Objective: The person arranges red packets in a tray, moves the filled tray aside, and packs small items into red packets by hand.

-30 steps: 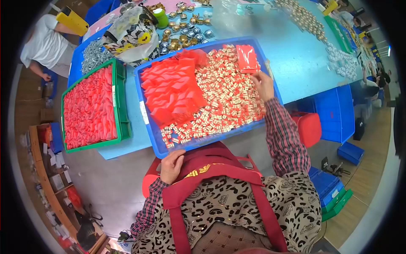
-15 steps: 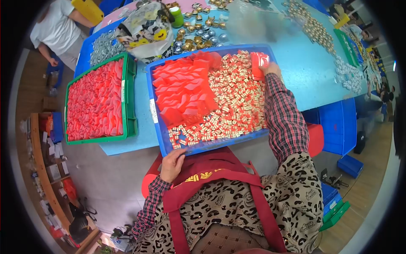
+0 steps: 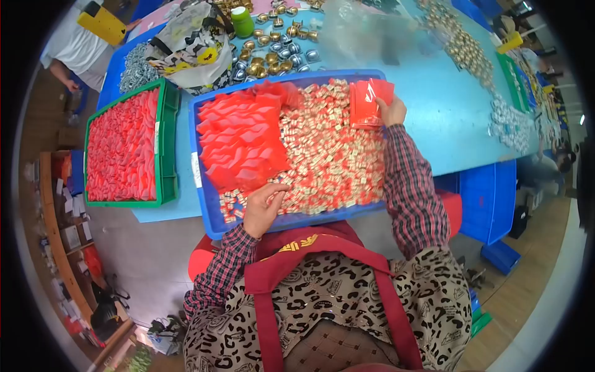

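Red, shiny and flat, the packets [image 3: 365, 102] sit stacked in the upper right corner of a blue plastic tray [image 3: 207, 211], mid-frame. Right hand [image 3: 393, 113] has the top one pinched by its right edge, thumb over the glossy face. Left hand [image 3: 261, 209] is over the tray's near side, fingers curled just above the small blocky red-and-cream pieces [image 3: 328, 149]; can't tell if it's got one. Left half of the tray is wavy, sheer red fabric pieces [image 3: 242, 139]. Green plastic tray [image 3: 166, 142] at frame left holds more ruffly red stuff, and rounded gold and silver metal bits [image 3: 269, 57] sit up top.
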